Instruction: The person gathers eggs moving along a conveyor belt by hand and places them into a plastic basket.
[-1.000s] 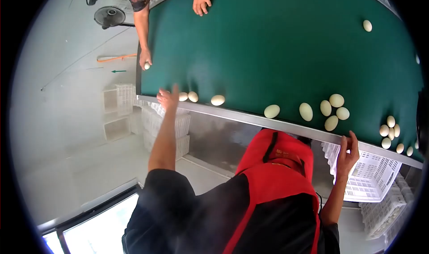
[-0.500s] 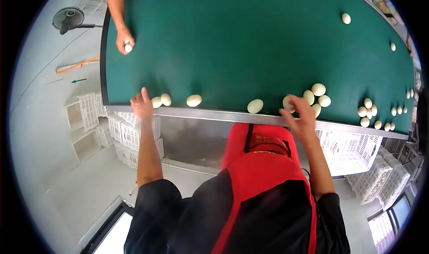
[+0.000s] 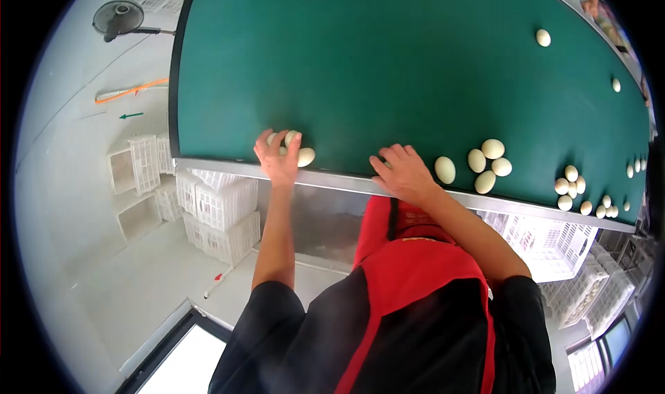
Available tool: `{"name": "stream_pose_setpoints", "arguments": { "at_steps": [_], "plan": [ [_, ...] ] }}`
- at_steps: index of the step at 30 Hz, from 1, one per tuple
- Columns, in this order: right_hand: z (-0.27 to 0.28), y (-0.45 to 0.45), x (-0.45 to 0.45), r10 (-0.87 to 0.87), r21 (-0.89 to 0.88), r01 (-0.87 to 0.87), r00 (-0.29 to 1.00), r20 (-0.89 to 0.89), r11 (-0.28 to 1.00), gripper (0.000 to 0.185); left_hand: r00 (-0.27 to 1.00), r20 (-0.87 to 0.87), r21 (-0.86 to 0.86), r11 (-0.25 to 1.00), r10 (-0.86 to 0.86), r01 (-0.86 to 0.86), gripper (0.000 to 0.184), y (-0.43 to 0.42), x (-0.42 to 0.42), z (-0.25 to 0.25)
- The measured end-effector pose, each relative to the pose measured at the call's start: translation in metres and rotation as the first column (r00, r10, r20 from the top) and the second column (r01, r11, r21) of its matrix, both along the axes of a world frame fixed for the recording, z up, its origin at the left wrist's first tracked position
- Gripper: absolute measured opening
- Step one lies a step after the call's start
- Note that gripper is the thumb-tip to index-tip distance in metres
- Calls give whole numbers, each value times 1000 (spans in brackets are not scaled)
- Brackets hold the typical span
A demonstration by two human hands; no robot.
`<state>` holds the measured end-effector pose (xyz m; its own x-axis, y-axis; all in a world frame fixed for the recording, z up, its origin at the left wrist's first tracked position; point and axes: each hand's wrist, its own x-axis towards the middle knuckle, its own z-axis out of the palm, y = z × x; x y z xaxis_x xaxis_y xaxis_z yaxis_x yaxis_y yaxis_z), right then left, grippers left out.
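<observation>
Near the front edge of the green table point(image 3: 332, 68), my left hand point(image 3: 277, 160) has its fingers curled around eggs point(image 3: 292, 138). Another egg point(image 3: 305, 157) touches it on the right. My right hand point(image 3: 405, 176) lies palm down at the edge, fingers bent over an egg that is mostly hidden. Just right of that hand is a single egg point(image 3: 445, 170). Beyond it, several pale eggs point(image 3: 492, 149) form a loose cluster.
More eggs point(image 3: 571, 173) lie toward the right end, and one point(image 3: 543, 38) lies near the far side. White crates point(image 3: 225, 203) are stacked below left, with a white basket point(image 3: 554, 245) below right. A fan point(image 3: 118, 19) stands at upper left.
My left hand has moved right and closed around eggs. My right hand has moved left to the egg by the edge. The other person's arm at upper left has gone from view.
</observation>
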<state>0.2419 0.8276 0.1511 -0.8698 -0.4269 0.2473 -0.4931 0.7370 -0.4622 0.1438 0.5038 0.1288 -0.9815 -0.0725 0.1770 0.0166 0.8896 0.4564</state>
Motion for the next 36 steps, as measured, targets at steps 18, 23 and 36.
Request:
{"name": "stream_pose_setpoints", "arguments": {
  "at_steps": [18, 23, 36],
  "plan": [
    [58, 99, 37, -384, 237, 339, 906, 177, 910, 41, 962, 60, -77, 962, 267, -262, 42, 133, 20, 19],
    [52, 107, 42, -401, 390, 328, 908, 120, 861, 24, 987, -93, -33, 991, 129, -133, 40, 191, 37, 16],
    [77, 141, 34, -301, -146, 439, 787, 539, 887, 39, 912, 374, 728, 556, 170, -402, 35, 281, 54, 62]
  ]
}}
